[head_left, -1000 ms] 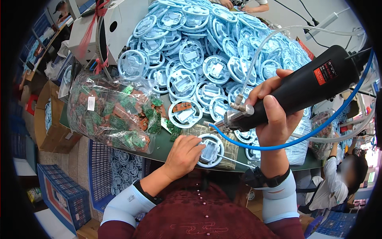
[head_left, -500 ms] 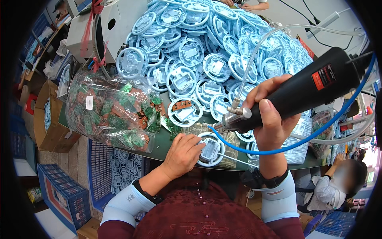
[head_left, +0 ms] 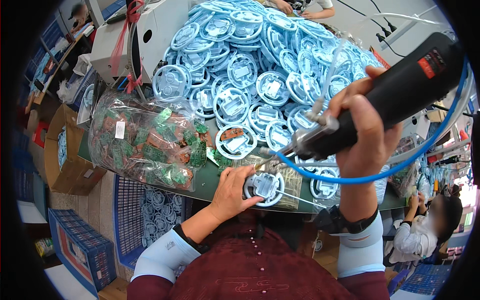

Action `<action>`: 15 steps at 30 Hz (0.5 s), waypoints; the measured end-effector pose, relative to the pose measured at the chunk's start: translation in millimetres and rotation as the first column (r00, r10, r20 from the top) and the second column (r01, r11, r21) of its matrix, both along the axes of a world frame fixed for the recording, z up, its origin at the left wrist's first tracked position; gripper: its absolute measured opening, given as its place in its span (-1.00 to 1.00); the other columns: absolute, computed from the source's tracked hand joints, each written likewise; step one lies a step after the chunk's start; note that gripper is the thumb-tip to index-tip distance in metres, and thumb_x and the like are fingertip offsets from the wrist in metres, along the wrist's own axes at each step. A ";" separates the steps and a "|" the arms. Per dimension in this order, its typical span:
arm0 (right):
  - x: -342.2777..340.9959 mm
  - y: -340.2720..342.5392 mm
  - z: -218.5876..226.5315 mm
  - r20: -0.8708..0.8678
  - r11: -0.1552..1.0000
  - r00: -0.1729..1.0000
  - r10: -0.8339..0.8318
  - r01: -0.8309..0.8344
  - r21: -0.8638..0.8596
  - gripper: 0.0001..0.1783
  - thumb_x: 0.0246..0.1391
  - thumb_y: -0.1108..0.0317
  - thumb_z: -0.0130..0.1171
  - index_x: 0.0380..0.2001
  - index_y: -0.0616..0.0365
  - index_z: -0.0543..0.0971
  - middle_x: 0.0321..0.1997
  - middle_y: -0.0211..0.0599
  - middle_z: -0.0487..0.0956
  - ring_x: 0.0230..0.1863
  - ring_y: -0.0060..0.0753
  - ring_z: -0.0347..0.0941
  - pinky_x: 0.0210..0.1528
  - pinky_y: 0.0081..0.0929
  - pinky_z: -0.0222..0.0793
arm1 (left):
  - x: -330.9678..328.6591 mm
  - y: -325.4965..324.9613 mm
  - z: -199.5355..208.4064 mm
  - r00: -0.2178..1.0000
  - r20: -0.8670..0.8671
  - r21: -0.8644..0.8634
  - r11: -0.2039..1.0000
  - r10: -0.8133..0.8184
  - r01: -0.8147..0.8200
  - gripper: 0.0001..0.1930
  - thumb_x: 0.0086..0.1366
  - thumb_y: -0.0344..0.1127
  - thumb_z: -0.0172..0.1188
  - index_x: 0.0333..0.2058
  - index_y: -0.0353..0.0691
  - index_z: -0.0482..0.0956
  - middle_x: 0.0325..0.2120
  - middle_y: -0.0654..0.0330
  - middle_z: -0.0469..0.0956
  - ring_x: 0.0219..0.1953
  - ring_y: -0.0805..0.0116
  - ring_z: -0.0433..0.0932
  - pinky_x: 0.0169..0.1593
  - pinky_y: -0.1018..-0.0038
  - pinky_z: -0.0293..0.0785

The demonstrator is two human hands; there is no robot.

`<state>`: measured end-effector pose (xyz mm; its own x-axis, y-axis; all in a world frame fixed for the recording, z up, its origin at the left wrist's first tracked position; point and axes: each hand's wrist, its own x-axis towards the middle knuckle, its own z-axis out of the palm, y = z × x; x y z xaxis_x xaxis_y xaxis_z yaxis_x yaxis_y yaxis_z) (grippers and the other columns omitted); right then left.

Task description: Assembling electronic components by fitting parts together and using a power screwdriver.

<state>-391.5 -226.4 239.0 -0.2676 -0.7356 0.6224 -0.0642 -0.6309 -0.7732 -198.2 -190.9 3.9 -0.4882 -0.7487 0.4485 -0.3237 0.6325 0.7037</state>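
Green worktop (head_left: 212,181) sits heaped with pale blue discs (head_left: 250,75). Our left hand (head_left: 231,192) pins one round pale blue plastic housing (head_left: 265,186) flat at the near edge, steadying it. Our right hand (head_left: 362,132) is wrapped around the black electric screwdriver (head_left: 395,95), tip angled just above it.

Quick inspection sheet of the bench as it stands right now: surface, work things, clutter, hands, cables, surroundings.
Surface: dark green bench top, mostly covered.
Job's things: one round pale-blue plastic disc at the near edge; black power screwdriver tilted, tip just above the disc.
Clutter: big heap of like discs; clear bag of green and brown circuit boards.
Hands: left hand steadies the disc; right hand grips the screwdriver.
Cables: blue hose loops under the right hand; thin white lead beside it.
Surroundings: blue crates and cardboard box on the floor; other people at nearby benches.
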 end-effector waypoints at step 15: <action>27.5 -4.5 -40.5 -0.084 0.984 0.991 0.107 -0.093 0.149 -0.49 0.06 0.59 0.14 0.10 0.26 0.31 -0.41 -0.27 0.46 -0.46 -0.44 0.48 -0.34 -0.47 0.41 | -0.6 -4.8 -5.0 0.998 0.068 -0.018 1.000 0.005 -0.003 -0.07 -0.19 -0.10 0.62 0.11 -0.28 0.26 0.32 -0.14 0.25 0.00 0.09 0.46 0.15 0.14 0.21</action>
